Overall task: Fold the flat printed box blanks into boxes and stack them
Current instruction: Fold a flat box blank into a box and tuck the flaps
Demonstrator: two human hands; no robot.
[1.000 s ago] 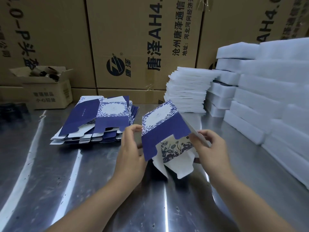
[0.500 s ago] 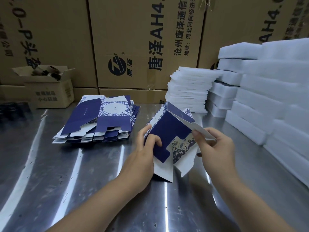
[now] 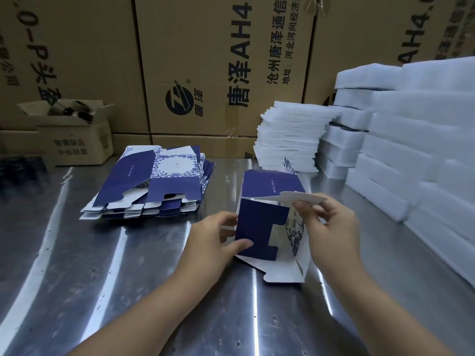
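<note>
A half-opened blue and white printed box (image 3: 267, 199) stands on the metal table (image 3: 102, 265) in front of me, its bottom flaps facing me and spread open. My left hand (image 3: 213, 242) grips the left side of the box, thumb on the dark blue flap. My right hand (image 3: 331, 227) pinches a white rounded flap at the right side of the box. A pile of flat printed box blanks (image 3: 154, 183) lies to the left, further back.
White foam sheets (image 3: 288, 140) are stacked behind the box, and taller stacks of white foam blocks (image 3: 416, 140) fill the right side. Large cardboard cartons (image 3: 218, 68) form a wall at the back. A small open carton (image 3: 74, 132) sits at the back left.
The blank has opened into a square tube and come down onto the table. My left hand shifted to its left side, and my right hand took hold of the white flap.
</note>
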